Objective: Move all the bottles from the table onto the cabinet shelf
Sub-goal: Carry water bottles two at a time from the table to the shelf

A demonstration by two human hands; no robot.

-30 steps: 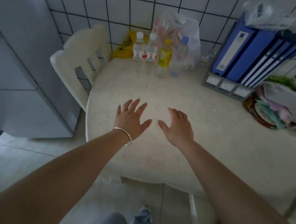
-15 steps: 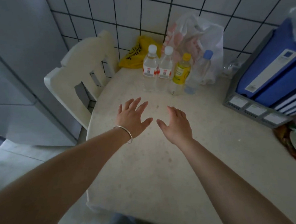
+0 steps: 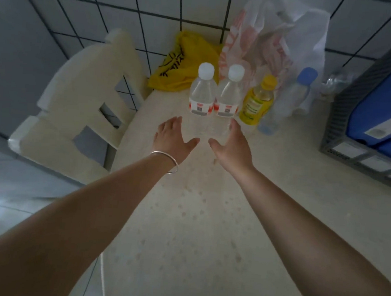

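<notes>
Cream speckled table (image 3: 207, 229) against white tiled wall (image 3: 134, 9), corner.

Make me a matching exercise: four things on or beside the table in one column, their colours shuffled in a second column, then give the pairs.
Things:
1. cap of the left clear bottle
2. juice bottle
3. binders
4. chair

Colours:
A. blue
B. cream
C. white
D. yellow

Pairs: 1-C, 2-D, 3-A, 4-B
</notes>
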